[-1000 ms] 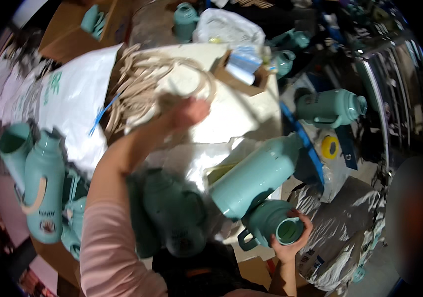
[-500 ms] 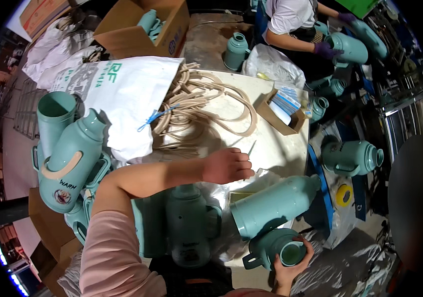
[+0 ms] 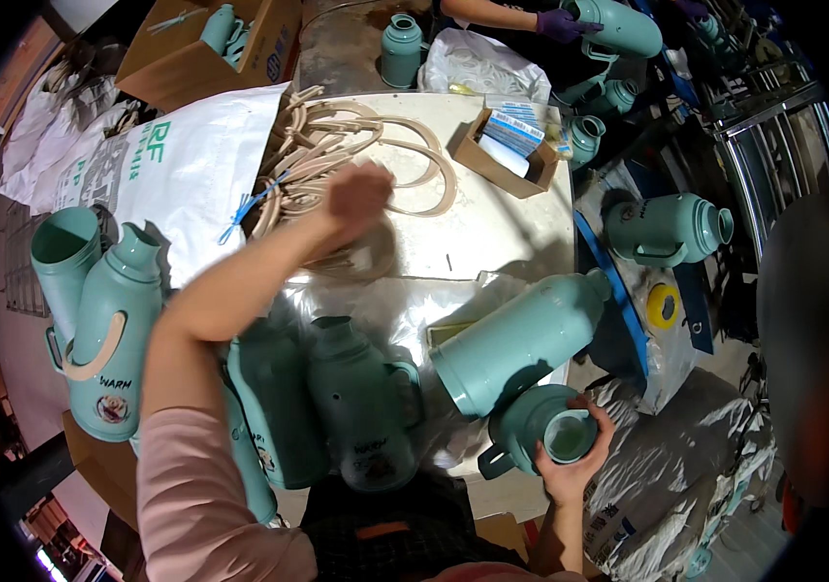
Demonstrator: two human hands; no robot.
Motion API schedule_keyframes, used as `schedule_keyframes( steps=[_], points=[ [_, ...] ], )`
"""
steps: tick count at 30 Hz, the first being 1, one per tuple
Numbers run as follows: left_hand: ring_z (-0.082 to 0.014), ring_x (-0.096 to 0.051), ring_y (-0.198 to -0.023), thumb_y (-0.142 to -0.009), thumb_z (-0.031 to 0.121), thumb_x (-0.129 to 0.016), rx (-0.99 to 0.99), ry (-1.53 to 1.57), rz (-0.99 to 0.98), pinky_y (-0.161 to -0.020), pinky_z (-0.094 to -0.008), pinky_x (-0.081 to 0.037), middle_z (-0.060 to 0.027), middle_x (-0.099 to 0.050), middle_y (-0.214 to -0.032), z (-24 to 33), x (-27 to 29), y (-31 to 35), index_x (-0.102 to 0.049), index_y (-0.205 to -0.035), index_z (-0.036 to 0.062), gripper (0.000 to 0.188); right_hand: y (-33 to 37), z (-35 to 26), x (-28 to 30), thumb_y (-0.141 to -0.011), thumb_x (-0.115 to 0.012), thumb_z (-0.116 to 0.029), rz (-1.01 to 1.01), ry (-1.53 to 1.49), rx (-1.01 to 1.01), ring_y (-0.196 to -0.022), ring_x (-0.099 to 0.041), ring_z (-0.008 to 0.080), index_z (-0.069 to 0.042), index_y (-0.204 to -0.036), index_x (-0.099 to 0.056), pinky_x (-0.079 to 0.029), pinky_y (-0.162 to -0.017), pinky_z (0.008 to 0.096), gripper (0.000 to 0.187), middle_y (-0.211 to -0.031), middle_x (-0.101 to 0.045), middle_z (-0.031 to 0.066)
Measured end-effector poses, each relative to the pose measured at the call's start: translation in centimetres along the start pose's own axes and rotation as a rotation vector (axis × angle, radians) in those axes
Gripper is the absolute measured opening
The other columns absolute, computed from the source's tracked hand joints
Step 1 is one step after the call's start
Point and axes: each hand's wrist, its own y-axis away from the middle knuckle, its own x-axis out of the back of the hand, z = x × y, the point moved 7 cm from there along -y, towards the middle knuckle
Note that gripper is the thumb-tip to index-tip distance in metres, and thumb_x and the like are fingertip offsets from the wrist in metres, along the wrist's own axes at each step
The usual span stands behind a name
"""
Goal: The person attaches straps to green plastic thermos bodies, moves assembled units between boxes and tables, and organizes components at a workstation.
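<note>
My left hand (image 3: 360, 197) is over the coiled bundle of beige plastic straps (image 3: 313, 165), which a blue tie binds. Motion smears its fingers, so I cannot tell whether it has hold of a strap. My right hand (image 3: 574, 448) grips the green thermos flask (image 3: 531, 422) around its neck, mouth facing up. Next to that one, a larger green flask body (image 3: 521, 344) lies on its side on the table. Two green flasks with handles, a near one (image 3: 361, 407) and another (image 3: 279, 412), stand below my left forearm.
A white sack (image 3: 182, 175) lies beside the straps. At the left are a flask with a beige handle (image 3: 116, 339) and an open green casing (image 3: 65, 257). A small carton (image 3: 507, 160) sits at the table's far right. Beyond it, a co-worker's purple-gloved hand (image 3: 565, 26) holds a flask.
My left hand has moved away from me and leftward, from the table's middle to above the straps. My right hand stays on the flask neck. The whole view has shifted.
</note>
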Motion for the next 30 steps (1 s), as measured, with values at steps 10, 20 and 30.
schedule_keyframes(
  steps=[10, 20, 30],
  points=[
    [-0.029, -0.061, -0.095, -0.088, 0.014, -0.061, -0.049, -0.275, -0.311, -0.08, -0.0407, -0.051, -0.0075, -0.063, -0.086, 5.7, -11.6, 2.6, -0.063, -0.084, 0.0104, 0.006, 2.7, 1.5, 1.1, -0.066, -0.087, -0.027, 0.021, -0.036, 0.004, -0.12, -0.057, 0.0301, -0.002, -0.133, -0.042, -0.041, -0.107, 0.0459, 0.085, -0.125, -0.057, 0.0184],
    [-0.0162, -0.053, -0.065, -0.095, 0.028, -0.063, 0.679, 0.364, 0.599, -0.06, -0.0336, -0.044, -0.004, -0.059, -0.077, 19.5, 12.2, 1.9, -0.059, -0.083, 0.0092, 0.023, 5.4, -1.6, 8.5, -0.062, -0.087, -0.017, 0.102, -0.235, -0.055, -0.113, -0.061, 0.0286, -0.002, -0.127, -0.048, -0.046, -0.102, 0.0441, 0.077, -0.112, -0.066, 0.0163],
    [-0.0076, -0.035, -0.053, -0.108, 0.033, -0.042, 1.167, 1.931, 0.148, -0.051, -0.0223, -0.03, 0.0022, -0.043, -0.068, 45.8, 3.5, 8.5, -0.046, -0.089, 0.0118, 0.029, 17.4, -8.5, 11.9, -0.067, -0.086, -0.036, 0.01, -0.679, 0.173, -0.115, -0.061, 0.0364, 0.001, -0.126, -0.043, -0.046, -0.104, 0.0516, 0.082, -0.107, -0.067, 0.0191]
  ],
)
